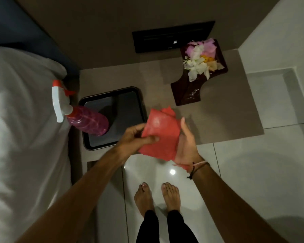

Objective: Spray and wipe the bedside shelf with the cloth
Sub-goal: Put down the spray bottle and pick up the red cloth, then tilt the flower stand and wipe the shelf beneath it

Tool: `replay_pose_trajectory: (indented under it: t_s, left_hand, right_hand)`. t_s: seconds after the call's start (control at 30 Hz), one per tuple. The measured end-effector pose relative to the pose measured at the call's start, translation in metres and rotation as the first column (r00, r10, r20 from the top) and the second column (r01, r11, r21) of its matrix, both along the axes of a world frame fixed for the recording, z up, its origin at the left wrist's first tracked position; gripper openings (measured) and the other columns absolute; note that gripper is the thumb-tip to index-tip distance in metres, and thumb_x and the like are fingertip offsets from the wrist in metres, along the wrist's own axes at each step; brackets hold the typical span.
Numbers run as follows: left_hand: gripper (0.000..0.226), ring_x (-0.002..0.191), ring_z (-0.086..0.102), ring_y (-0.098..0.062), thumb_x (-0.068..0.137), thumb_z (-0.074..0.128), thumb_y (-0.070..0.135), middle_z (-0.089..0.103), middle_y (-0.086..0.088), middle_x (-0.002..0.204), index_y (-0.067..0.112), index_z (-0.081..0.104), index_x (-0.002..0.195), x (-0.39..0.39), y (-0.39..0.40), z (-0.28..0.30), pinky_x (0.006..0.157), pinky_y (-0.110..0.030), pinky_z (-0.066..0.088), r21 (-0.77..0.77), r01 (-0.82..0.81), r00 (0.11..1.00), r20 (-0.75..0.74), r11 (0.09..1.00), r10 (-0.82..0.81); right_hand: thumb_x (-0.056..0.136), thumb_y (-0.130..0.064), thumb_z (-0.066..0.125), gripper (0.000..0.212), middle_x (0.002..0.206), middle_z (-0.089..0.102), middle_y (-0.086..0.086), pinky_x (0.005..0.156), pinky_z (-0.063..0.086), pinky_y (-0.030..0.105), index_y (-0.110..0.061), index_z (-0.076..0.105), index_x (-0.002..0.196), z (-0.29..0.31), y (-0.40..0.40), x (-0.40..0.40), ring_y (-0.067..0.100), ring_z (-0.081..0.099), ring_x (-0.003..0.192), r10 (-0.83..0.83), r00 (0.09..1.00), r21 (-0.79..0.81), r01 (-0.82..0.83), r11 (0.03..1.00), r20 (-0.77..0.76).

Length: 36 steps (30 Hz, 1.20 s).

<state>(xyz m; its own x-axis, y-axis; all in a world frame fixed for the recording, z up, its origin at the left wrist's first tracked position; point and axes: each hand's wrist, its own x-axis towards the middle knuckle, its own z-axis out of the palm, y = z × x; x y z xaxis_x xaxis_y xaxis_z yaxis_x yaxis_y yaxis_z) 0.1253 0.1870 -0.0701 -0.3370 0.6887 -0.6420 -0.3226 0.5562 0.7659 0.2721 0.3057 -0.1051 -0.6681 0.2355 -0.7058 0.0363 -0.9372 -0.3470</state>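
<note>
A red cloth (162,132) is held between both hands over the front edge of the beige bedside shelf (223,113). My left hand (137,136) pinches the cloth's left edge with thumb and fingers. My right hand (187,146) supports the cloth from the right, palm open against it, fingers straight. A spray bottle (84,120) with pink liquid and a white and red trigger head stands on a black tray (128,100) at the shelf's left side, apart from both hands.
A dark wooden dish of flower petals (198,71) sits at the shelf's back right. A black wall panel (172,37) is behind it. A bed with white sheets (25,128) lies left. My bare feet (156,195) stand on glossy white floor tiles.
</note>
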Motion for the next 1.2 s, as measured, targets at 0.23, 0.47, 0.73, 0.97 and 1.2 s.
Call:
replay_pose_trajectory:
  t_s: [0.23, 0.47, 0.73, 0.97, 1.2]
  left_hand:
    - [0.05, 0.102, 0.067, -0.02, 0.093, 0.059, 0.059, 0.068, -0.005, 0.122, 0.02, 0.071, 0.121, 0.015, 0.051, 0.074, 0.088, -0.041, 0.059, -0.051, 0.172, 0.532, -0.835, 0.984, -0.137]
    - [0.078, 0.16, 0.017, -0.035, 0.095, 0.031, 0.072, 0.019, -0.019, 0.172, 0.032, 0.026, 0.162, 0.019, 0.193, 0.118, 0.125, -0.06, 0.02, -0.225, 0.431, 0.017, -0.966, 0.874, -0.257]
    - [0.081, 0.161, 0.006, -0.041, 0.094, 0.029, 0.075, 0.003, -0.018, 0.174, 0.037, 0.01, 0.164, 0.004, 0.234, 0.068, 0.123, -0.073, 0.014, -0.51, 0.466, -0.226, -0.859, 0.723, -0.46]
    - [0.069, 0.157, 0.017, -0.042, 0.099, 0.027, 0.069, 0.013, -0.016, 0.173, 0.041, 0.016, 0.161, -0.031, 0.261, 0.08, 0.122, -0.072, 0.019, -0.532, 0.511, -0.189, -0.836, 0.675, -0.515]
    - [0.066, 0.157, 0.018, -0.041, 0.099, 0.026, 0.069, 0.015, -0.013, 0.173, 0.043, 0.021, 0.16, -0.042, 0.27, 0.086, 0.121, -0.073, 0.02, -0.52, 0.527, -0.14, -0.833, 0.672, -0.535]
  right_hand:
    - [0.102, -0.044, 0.055, 0.045, 0.141, 0.065, 0.017, 0.108, 0.049, 0.06, -0.016, 0.066, 0.136, 0.007, -0.012, 0.074, 0.04, 0.061, 0.13, -0.316, 0.945, -0.097, 0.308, 0.947, -0.085]
    - [0.096, -0.024, 0.064, 0.049, 0.145, 0.061, 0.019, 0.102, 0.051, 0.061, -0.019, 0.056, 0.144, 0.004, -0.008, 0.105, 0.046, 0.061, 0.127, -0.479, 0.878, -0.063, 0.477, 0.877, -0.025]
    - [0.098, -0.027, 0.063, 0.049, 0.141, 0.065, 0.017, 0.092, 0.058, 0.052, -0.018, 0.052, 0.146, -0.006, -0.009, 0.112, 0.04, 0.065, 0.125, -0.519, 0.855, -0.105, 0.516, 0.85, 0.0]
    - [0.104, -0.026, 0.05, 0.037, 0.137, 0.068, 0.014, 0.106, 0.053, 0.05, -0.016, 0.056, 0.14, 0.003, 0.022, 0.079, 0.034, 0.064, 0.127, -0.571, 0.82, -0.007, 0.571, 0.821, -0.036]
    - [0.094, 0.002, 0.045, 0.063, 0.153, 0.052, 0.012, 0.121, 0.037, 0.038, -0.013, 0.038, 0.155, 0.022, 0.097, -0.002, 0.025, 0.049, 0.142, -0.805, 0.563, 0.685, 0.511, 0.519, 0.189]
